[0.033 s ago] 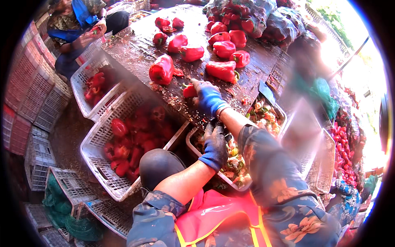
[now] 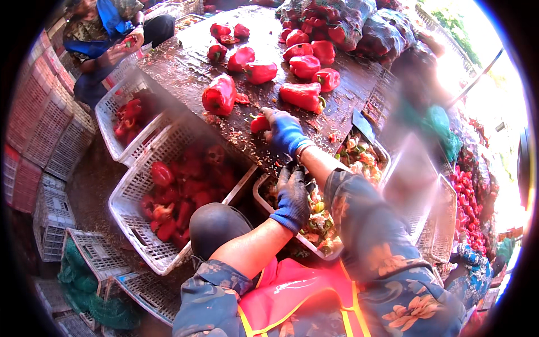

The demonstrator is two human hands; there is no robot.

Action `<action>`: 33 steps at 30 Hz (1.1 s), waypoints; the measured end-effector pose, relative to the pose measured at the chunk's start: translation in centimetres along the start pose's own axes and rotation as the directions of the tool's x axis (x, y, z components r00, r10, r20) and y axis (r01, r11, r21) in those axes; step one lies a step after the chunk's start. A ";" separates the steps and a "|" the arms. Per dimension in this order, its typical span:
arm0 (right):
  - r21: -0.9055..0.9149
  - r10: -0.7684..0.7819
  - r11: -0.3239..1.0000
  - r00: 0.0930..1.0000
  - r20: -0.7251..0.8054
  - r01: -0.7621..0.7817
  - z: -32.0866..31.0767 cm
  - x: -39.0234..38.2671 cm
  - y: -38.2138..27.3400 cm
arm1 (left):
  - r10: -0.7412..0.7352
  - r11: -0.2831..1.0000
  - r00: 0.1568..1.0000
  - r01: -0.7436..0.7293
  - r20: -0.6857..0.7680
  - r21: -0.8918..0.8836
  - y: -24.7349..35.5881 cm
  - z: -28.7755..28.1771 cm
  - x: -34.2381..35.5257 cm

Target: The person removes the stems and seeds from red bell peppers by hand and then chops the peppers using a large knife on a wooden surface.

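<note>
My right hand (image 2: 287,133), in a blue glove, reaches over the table's near corner. Its fingers are closed around a small red bell pepper (image 2: 259,124), which the hand partly covers. Below it my left hand (image 2: 293,197), in a dark blue glove, hangs by the table edge over a crate of pepper scraps (image 2: 320,224). The left fingers point up, slightly apart, with nothing visible in them. Several whole red bell peppers (image 2: 219,95) lie beyond my right hand on the dark, wet table (image 2: 191,84), with pale seeds scattered around.
A white crate (image 2: 137,236) of red peppers stands left of my knee, another crate (image 2: 106,121) behind it. Net sacks of peppers (image 2: 337,22) lie at the table's far right. A blue flat piece (image 2: 364,124) juts from the right edge. Another person (image 2: 104,45) sits far left.
</note>
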State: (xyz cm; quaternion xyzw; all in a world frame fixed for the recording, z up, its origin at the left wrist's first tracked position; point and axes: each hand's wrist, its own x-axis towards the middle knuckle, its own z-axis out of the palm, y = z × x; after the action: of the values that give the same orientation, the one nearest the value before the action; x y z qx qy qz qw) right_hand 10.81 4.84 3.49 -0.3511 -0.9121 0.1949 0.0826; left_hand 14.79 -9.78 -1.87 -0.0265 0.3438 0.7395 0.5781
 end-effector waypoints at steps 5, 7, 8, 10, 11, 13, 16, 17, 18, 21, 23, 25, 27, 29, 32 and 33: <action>0.704 0.033 0.702 0.982 -0.187 0.110 0.0 -3.4 6.5 | 0.050 0.999 0.998 -0.051 -0.039 -0.017 2.0 1.5 -0.3; 0.881 0.107 0.454 0.973 -0.204 0.135 -2.0 -7.2 7.4 | 0.125 0.988 0.992 -0.121 -0.036 0.098 2.9 1.5 0.1; 0.813 0.082 0.561 0.967 -0.241 0.155 -3.3 -9.3 7.5 | 0.192 0.970 0.981 -0.193 0.017 0.151 3.4 1.4 0.3; 0.844 0.081 0.524 0.980 -0.179 0.111 -5.0 -13.0 7.4 | 0.284 0.899 0.943 -0.324 0.173 0.293 4.3 2.1 0.1; 0.861 0.091 0.501 0.983 -0.159 0.092 -5.7 -14.6 7.4 | 0.303 0.843 0.914 -0.389 0.269 0.372 4.7 2.5 -0.2; 0.916 0.094 0.400 0.995 -0.030 -0.010 -6.2 -17.5 8.3 | 0.387 0.248 0.604 -0.796 0.697 0.552 5.2 2.4 1.0; 0.707 -0.092 0.698 0.994 -0.064 0.110 -8.2 -20.3 7.8 | 0.062 -0.147 0.517 -0.841 0.853 0.521 5.7 3.5 -1.0; 0.518 -0.155 0.834 0.982 -0.108 0.189 -8.8 -21.0 7.7 | 0.010 -0.216 0.455 -0.868 0.890 0.447 5.9 3.9 -1.5; 0.437 -0.185 0.870 0.973 -0.135 0.226 -8.8 -21.5 8.1 | -0.072 -0.307 0.471 -0.849 0.879 0.430 5.9 4.0 -1.5; 0.266 -0.282 0.907 0.940 -0.192 0.327 -8.4 -22.7 9.1 | -0.163 -0.330 0.430 -0.872 0.888 0.362 4.5 3.6 -1.1; 0.179 -0.313 0.918 0.924 -0.219 0.353 -8.1 -23.2 9.6 | -0.147 -0.239 0.430 -0.889 0.891 0.390 3.4 3.3 -1.1; 0.084 -0.296 0.943 0.925 -0.239 0.323 -7.9 -23.8 10.1 | -0.119 -0.103 0.481 -0.876 0.869 0.471 2.1 3.6 -1.5; -0.126 -0.211 0.975 0.936 -0.282 0.182 -6.1 -23.5 13.4 | -0.112 0.009 0.403 -0.914 0.909 0.406 0.7 3.5 -2.4; -0.097 -0.191 0.981 0.917 -0.351 0.167 -6.3 -23.7 15.8 | -0.108 0.087 0.382 -0.916 0.918 0.392 -0.1 3.8 -3.5; 0.645 0.208 0.760 0.910 -0.358 0.080 -6.6 -24.7 18.2 | -0.112 0.363 0.632 -0.692 0.767 0.624 -0.5 4.0 -2.8; 0.865 0.383 0.501 0.894 -0.234 0.011 -7.4 -25.0 17.0 | -0.160 0.490 0.739 -0.517 0.655 0.702 -0.2 3.9 -2.6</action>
State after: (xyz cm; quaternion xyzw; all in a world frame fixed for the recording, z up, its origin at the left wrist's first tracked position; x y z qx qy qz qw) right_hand 41.78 1.71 2.84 -0.3957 -0.6179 0.5465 0.4038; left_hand 17.24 -9.80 2.13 0.5564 0.4409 0.4906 0.5054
